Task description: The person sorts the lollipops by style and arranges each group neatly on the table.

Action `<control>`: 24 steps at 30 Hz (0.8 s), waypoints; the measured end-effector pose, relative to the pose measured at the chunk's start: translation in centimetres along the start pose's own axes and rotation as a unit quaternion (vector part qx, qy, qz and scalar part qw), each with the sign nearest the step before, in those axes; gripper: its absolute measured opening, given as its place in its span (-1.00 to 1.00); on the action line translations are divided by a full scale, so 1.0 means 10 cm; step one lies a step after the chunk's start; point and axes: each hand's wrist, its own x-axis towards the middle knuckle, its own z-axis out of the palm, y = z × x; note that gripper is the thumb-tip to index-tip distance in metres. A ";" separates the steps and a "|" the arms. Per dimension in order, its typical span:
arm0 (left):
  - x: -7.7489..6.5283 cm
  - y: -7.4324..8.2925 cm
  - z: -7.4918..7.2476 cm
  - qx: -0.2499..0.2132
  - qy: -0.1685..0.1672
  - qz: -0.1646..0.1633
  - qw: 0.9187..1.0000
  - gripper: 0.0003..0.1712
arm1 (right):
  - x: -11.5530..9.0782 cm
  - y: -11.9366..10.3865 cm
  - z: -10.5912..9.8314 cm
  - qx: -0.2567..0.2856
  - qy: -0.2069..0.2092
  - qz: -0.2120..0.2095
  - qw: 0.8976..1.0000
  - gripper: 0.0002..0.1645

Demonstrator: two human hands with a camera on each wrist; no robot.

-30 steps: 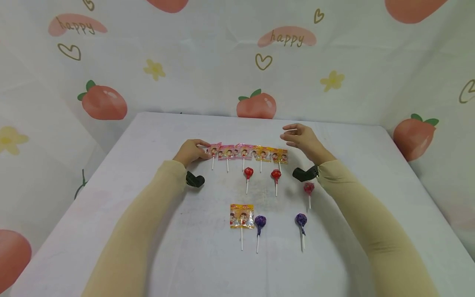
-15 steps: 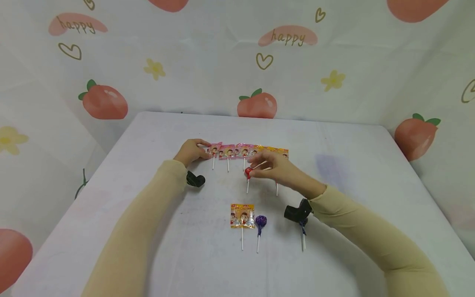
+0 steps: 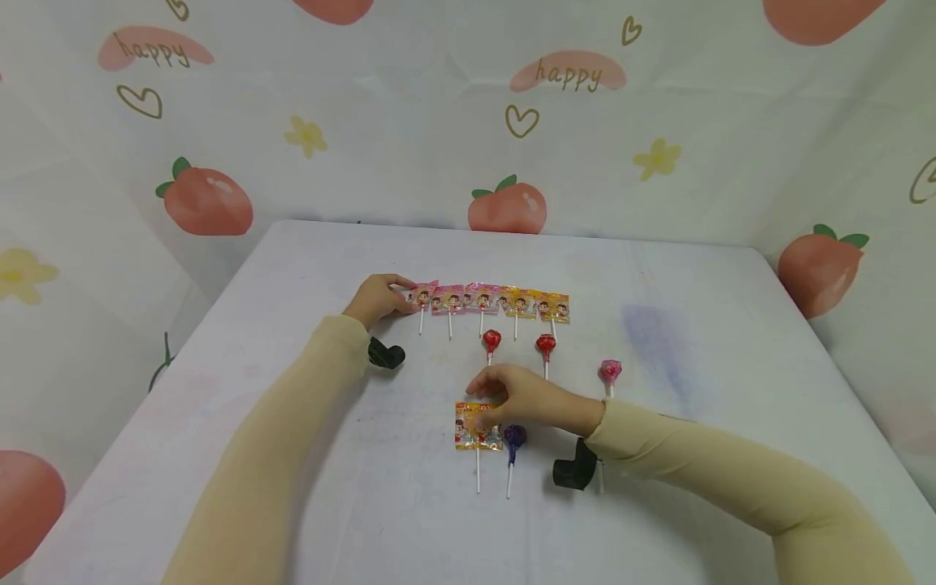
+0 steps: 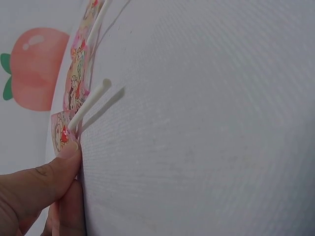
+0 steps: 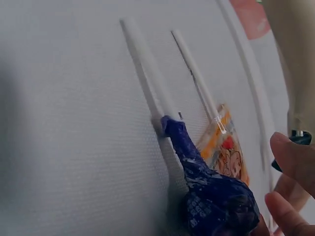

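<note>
At the left end of a row of flat-wrapped lollipops, my left hand point(image 3: 379, 299) pinches the edge of a pink-wrapped lollipop point(image 3: 422, 294); its thumb presses the wrapper point(image 4: 60, 129) in the left wrist view. My right hand point(image 3: 522, 400) hovers over a yellow-wrapped lollipop point(image 3: 466, 435), partly covering the wrapper. Its thumb and fingers are apart, with nothing seen between them. Just beside lies a purple lollipop point(image 3: 515, 439). The right wrist view shows the purple ball wrapper point(image 5: 221, 204) close up, with the yellow packet point(image 5: 229, 157) behind it.
Two red lollipops point(image 3: 491, 340) point(image 3: 545, 344) lie below the row, which continues right with pink and yellow packets point(image 3: 520, 303). A pinkish-red lollipop point(image 3: 610, 371) lies farther right. Under the right sleeve a stick point(image 3: 601, 478) shows. The white table point(image 3: 366, 504) meets a printed backdrop.
My right hand has swept from above the row's right end, past the left red lollipop, down toward the yellow-wrapped lollipop. My left hand has stayed put on the pink one.
</note>
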 end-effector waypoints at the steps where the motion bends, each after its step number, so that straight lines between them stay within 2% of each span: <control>1: 0.00 0.00 0.00 -0.002 0.001 0.001 1.000 -0.40 | 0.00 0.00 0.01 -0.005 -0.001 -0.003 1.000 -0.53; 4: 0.00 -0.01 0.01 -0.009 0.003 0.003 1.000 -0.41 | 0.02 0.00 0.03 -0.020 -0.005 -0.008 1.000 -0.51; 10: 0.01 -0.01 0.00 -0.011 0.000 0.006 1.000 -0.41 | 0.04 -0.01 0.09 -0.061 -0.004 0.009 0.998 -0.44; 16: 0.00 -0.01 -0.01 -0.007 -0.003 0.001 1.000 -0.40 | 0.02 -0.03 0.15 -0.091 0.010 -0.005 0.996 -0.34; 24: 0.00 -0.01 -0.01 -0.008 -0.004 -0.003 1.000 -0.41 | 0.01 -0.07 0.16 -0.103 0.012 0.003 0.995 -0.40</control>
